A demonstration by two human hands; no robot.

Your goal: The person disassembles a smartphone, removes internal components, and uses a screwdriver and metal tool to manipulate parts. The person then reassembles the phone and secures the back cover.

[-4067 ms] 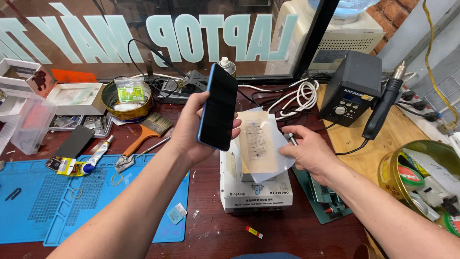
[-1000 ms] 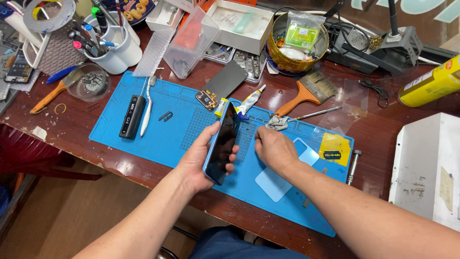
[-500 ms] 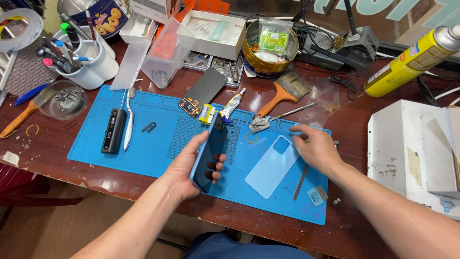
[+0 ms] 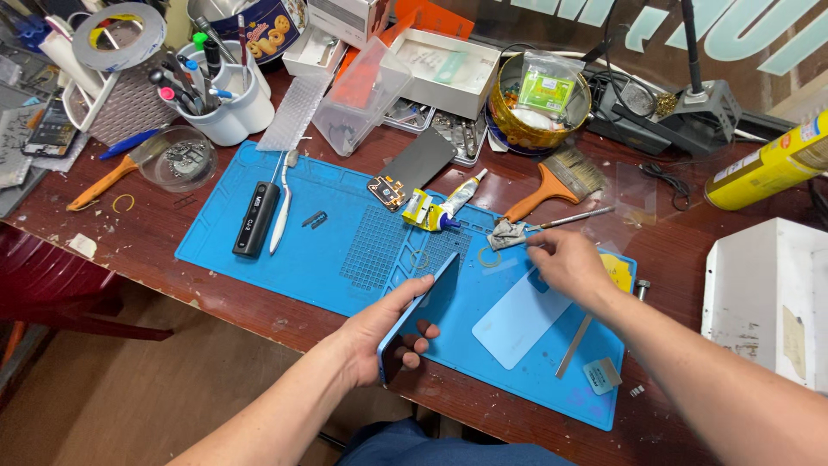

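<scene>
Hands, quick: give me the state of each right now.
Left hand: closed around a blue smartphone, held edge-up above the blue mat.
Right hand: fingers pinched at the tweezers; grip cannot be told.

1. The scene is brightly and evenly lit, with soft light that looks to come from above and in front of the bench.
2. Shadows are faint and short: a soft one lies under the left hand [image 4: 379, 332] and the smartphone [image 4: 420, 315] on the blue work mat [image 4: 328, 250].
3. The yellow spray can [image 4: 768, 168] and the pale phone back cover [image 4: 522, 319] carry mild sheen.
4. Focus is sharp across the middle.
5. Wide-angle bending shows at the edges, and the right forearm looks enlarged and slightly soft.
</scene>
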